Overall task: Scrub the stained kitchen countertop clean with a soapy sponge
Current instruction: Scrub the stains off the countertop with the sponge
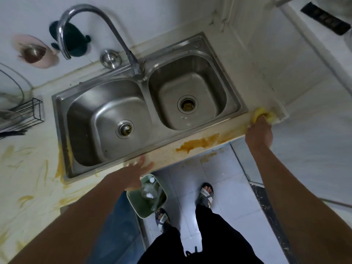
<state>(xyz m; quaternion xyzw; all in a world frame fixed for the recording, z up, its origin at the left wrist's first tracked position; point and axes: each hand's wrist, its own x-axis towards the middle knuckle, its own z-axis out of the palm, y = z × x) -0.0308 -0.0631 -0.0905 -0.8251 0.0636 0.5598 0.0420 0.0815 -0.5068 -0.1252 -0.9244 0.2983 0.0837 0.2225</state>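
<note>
A pale countertop (32,180) surrounds a steel double sink (62,103). Orange-brown stains (198,143) smear the narrow front strip, and yellow streaks cover the counter on the left. My right hand (260,133) grips a yellow sponge (260,112) and presses it on the counter's front right corner, beside the right basin. My left hand (136,173) rests with fingers spread flat on the counter's front edge, below the left basin.
A curved faucet (99,21) arches over the sink. A black wire rack (28,115) stands at the left. A green waste bin (146,197) sits on the tiled floor under the counter edge, near my sandalled feet. A white wall closes the right side.
</note>
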